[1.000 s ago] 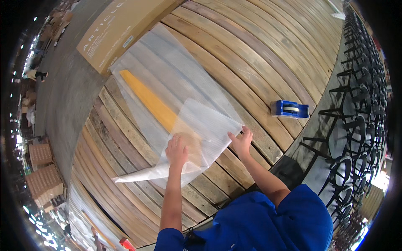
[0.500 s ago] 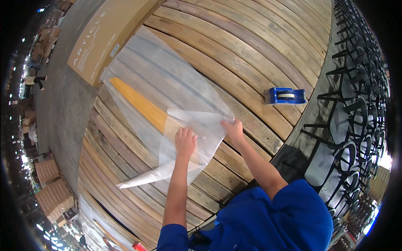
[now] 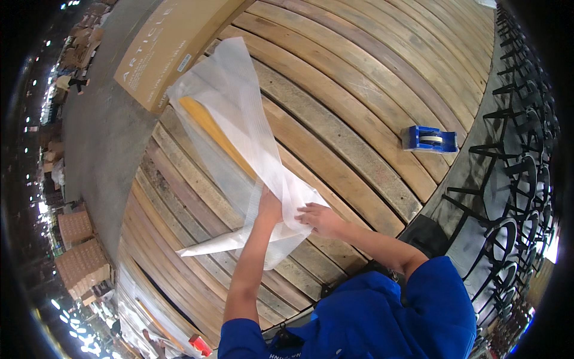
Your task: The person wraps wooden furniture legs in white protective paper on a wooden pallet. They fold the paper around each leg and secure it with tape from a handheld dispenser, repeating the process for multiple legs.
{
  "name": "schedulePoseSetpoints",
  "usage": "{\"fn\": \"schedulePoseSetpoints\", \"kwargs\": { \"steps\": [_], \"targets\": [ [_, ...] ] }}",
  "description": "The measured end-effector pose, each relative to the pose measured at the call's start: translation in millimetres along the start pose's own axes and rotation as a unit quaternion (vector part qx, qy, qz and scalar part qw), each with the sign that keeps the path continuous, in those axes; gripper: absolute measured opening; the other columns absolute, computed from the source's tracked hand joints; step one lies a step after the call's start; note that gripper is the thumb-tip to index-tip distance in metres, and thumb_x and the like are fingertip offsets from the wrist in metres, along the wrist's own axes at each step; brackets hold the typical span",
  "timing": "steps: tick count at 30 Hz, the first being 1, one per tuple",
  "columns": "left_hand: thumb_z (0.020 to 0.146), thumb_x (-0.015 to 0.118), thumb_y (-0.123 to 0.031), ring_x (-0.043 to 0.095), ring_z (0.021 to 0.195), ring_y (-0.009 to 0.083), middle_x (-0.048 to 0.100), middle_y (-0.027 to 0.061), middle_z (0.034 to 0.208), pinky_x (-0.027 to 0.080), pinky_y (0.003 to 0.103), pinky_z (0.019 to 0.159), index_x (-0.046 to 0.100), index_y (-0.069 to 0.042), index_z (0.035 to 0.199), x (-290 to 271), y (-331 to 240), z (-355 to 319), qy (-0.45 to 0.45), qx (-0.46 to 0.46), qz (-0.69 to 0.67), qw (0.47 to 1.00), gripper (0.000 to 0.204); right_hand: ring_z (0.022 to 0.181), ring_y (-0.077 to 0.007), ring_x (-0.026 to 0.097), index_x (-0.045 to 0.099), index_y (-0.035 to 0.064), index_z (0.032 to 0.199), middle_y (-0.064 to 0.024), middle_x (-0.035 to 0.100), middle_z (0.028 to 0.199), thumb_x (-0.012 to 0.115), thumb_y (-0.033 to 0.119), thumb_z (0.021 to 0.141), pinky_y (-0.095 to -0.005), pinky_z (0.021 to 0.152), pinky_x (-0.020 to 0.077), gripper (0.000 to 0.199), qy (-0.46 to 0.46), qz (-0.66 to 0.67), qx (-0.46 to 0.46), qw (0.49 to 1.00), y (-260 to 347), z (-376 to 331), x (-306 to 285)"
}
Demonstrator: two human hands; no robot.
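A translucent white foam wrapping sheet (image 3: 245, 110) lies over the slatted wooden platform, its right side folded leftward. A long, tapered, yellow-orange piece (image 3: 218, 134), probably a wooden part, shows along the fold; its near end is hidden under the wrap. My left hand (image 3: 270, 207) presses in at that near end, its fingers covered by the folded sheet. Against the fold's right side rests my right hand (image 3: 320, 219), fingers extended and spread on the wrap. A narrow corner of the sheet sticks out to the left of my left forearm.
The wooden platform (image 3: 353, 128) carries a blue tape dispenser (image 3: 431, 139) toward its right edge. A large cardboard box (image 3: 173, 54) borders the sheet at the far left. Black-legged chairs (image 3: 502, 230) line the right side. Stacked cartons (image 3: 81, 266) stand at left on the floor.
The sheet's right side has been folded leftward over part of the yellow-orange piece. My right hand came left and nearer; my left hand's fingers went under the fold.
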State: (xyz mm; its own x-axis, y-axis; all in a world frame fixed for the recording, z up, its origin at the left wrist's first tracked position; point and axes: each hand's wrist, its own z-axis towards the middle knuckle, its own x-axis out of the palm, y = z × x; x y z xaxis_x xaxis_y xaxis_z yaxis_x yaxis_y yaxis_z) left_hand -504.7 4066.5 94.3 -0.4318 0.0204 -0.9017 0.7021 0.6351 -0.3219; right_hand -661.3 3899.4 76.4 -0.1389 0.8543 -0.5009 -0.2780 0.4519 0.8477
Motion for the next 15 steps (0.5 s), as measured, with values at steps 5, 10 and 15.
{"fn": "schedulePoseSetpoints", "kwargs": {
  "steps": [5,10,15],
  "targets": [
    [0.089,0.064,-0.036,0.043,0.138,0.0346,0.052,0.0184,0.144,0.031,0.052,0.115,0.056,-0.006,0.138,10,-31,-107,0.084,-0.067,0.116,0.987,0.058,0.124,-0.0298,0.060,0.064,0.0052,0.113,-0.0104,0.069,0.121,0.069,0.009,0.081,-0.0459,0.108,0.0468,0.033,0.070,-0.053,0.028,0.996,-5,-16,28],
    [0.091,0.066,-0.034,0.069,0.103,0.0316,0.072,0.0172,0.106,0.049,0.045,0.095,0.066,-0.004,0.123,-30,-97,-122,0.102,-0.185,-0.216,0.953,0.043,0.128,-0.0289,0.057,0.066,0.0048,0.111,-0.0100,0.068,0.124,0.065,0.015,0.086,-0.0445,0.108,0.0462,0.027,0.070,-0.122,0.018,0.990,-4,-28,43],
    [0.092,0.066,-0.030,0.063,0.115,0.0361,0.067,0.0223,0.121,0.049,0.042,0.097,0.064,-0.003,0.125,-26,-102,-29,-0.086,-0.116,-0.370,0.918,0.043,0.132,-0.0265,0.053,0.065,0.0083,0.121,-0.0086,0.064,0.134,0.056,0.019,0.092,-0.0455,0.113,0.0409,0.032,0.110,-0.138,0.054,0.983,-6,-42,54]
  ]
}}
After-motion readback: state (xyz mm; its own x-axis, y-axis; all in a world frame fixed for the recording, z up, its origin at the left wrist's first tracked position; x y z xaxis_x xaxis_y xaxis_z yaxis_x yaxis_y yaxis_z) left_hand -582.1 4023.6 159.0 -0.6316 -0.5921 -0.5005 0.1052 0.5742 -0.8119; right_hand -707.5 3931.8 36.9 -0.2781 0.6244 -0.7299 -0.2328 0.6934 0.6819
